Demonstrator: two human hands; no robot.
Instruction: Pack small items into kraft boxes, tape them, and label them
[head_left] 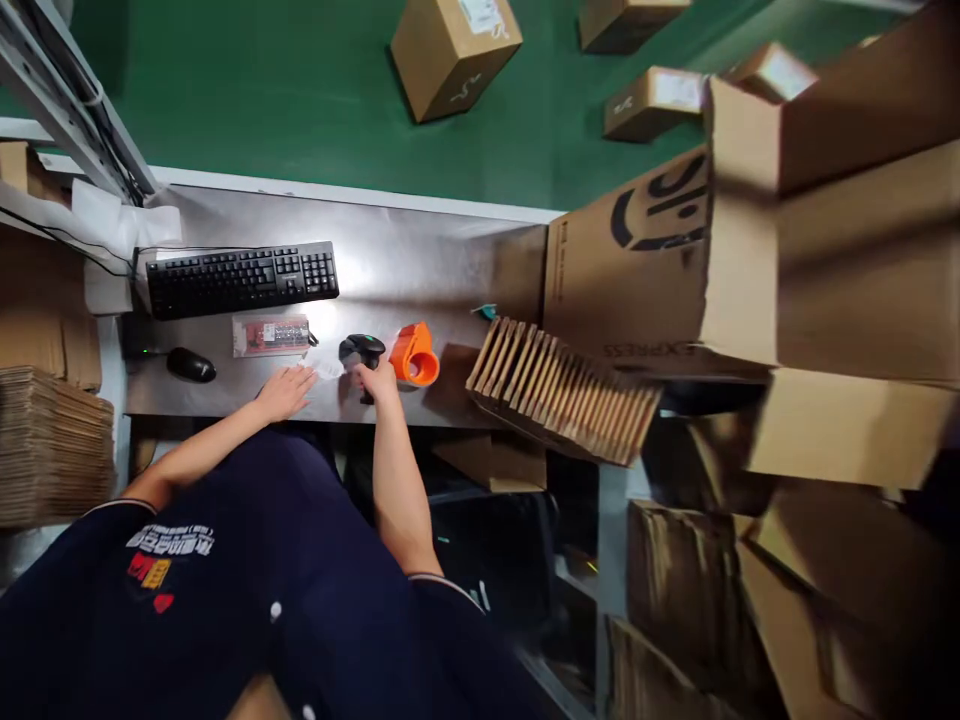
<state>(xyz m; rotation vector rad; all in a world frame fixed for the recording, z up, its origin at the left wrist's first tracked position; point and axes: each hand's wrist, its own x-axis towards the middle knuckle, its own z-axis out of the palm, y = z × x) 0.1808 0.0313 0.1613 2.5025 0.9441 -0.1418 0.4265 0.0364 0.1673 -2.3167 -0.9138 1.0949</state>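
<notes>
Nearest the camera is our dark shirt point(315, 560), and beyond it both our hands are at the near edge of the worktop point(427, 235). Our left hand point(287, 392) lies palm down, its fingers stretched out and ungripping, the tips at a pale packet point(326, 362). Our right hand point(376, 382) bends in at the scanner point(363, 345), beside its dark handle; we cannot tell whether the fingers close round that handle or pinch the packet's end. The packet lies between our two hands, nearer the worktop's near edge than its far one, and to the right of a red pack point(271, 335). The orange holder point(414, 352) stands just beyond the scanner on the right, the keyboard point(244, 280) lies toward the far left corner, and the mouse point(190, 365) is toward the near left corner. As we judge it, the step in hand is handling the packet next to the scanner, and we do it best by pinning the packet lightly with the left fingertips, since its thin film would probably slide or crease under a hard push. We should smooth it flat so that glare hides less of its face, free the scanner's handle from any loose film, and turn the right wrist gently, because a wide swing could knock the orange holder.
</notes>
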